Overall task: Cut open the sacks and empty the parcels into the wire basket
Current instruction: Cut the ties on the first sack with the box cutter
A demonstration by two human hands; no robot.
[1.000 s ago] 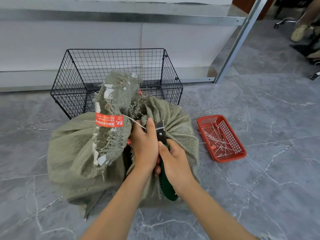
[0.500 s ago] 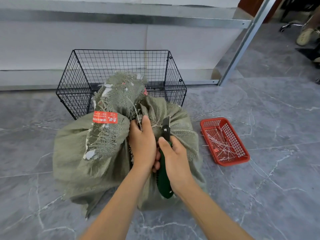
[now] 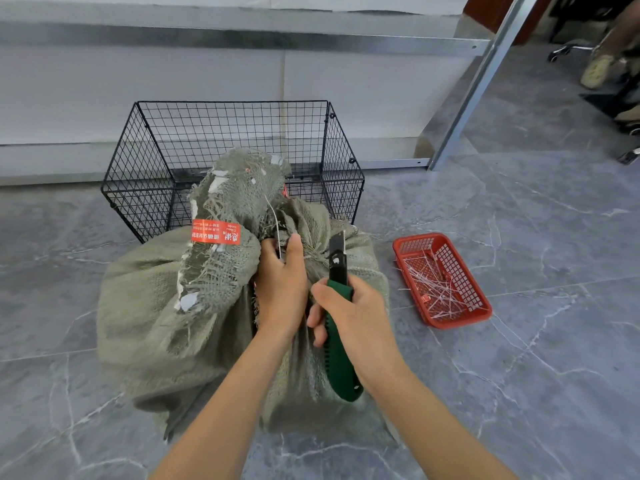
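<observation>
One sack [image 3: 149, 317], one wire basket [image 3: 235, 140], one knife [image 3: 337, 317], two hands.

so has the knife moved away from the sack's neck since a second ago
Yes. The knife has drawn back to the right; its blade was tucked against the left hand at the tied neck of the sack, and now a gap shows.

i am in a parcel sorting or warehouse place: grey marble-look floor tiles [image 3: 519, 237], a long metal shelf frame [image 3: 242, 32] by the white wall, a black wire basket [image 3: 145, 188] and a worn green woven sack [image 3: 145, 323].
</observation>
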